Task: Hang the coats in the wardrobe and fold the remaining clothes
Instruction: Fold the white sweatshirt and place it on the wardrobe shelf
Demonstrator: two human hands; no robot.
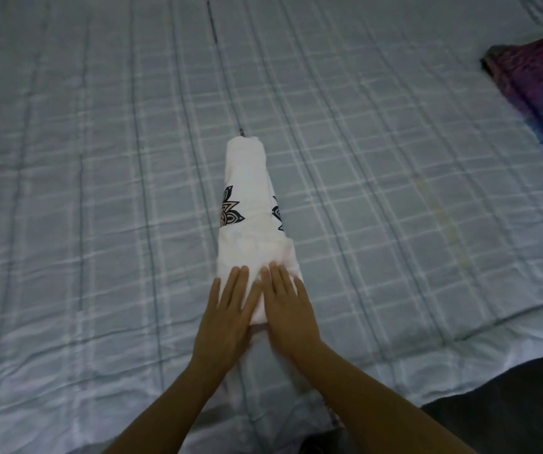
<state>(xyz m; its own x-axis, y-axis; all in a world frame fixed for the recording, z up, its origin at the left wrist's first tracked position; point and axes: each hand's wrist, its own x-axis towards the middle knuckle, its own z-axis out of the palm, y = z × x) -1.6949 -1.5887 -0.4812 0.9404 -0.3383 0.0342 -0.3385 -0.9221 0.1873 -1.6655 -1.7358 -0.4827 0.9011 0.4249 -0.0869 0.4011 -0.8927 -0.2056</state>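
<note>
- Head view: a white garment (pixel 250 204), folded into a long narrow strip with a black flower print, is being seen lying lengthwise on a pale checked bedspread (pixel 99 191).
- The left hand (pixel 227 312) is being pressed flat on the strip's near end, fingers straight, nothing being gripped.
- The right hand (pixel 288 312) is being laid just beside it, likewise flat with fingers stretched out.
- A purple and blue cloth (pixel 538 90) is being seen at the right edge, well apart from the garment.

Dim, bluish, flat indoor light, faint soft shadows beneath the hands, no glare, overall soft and slightly blurred, wide-angle bending of the bedspread (pixel 99 191) lines toward the edges, dark lower-right corner
</note>
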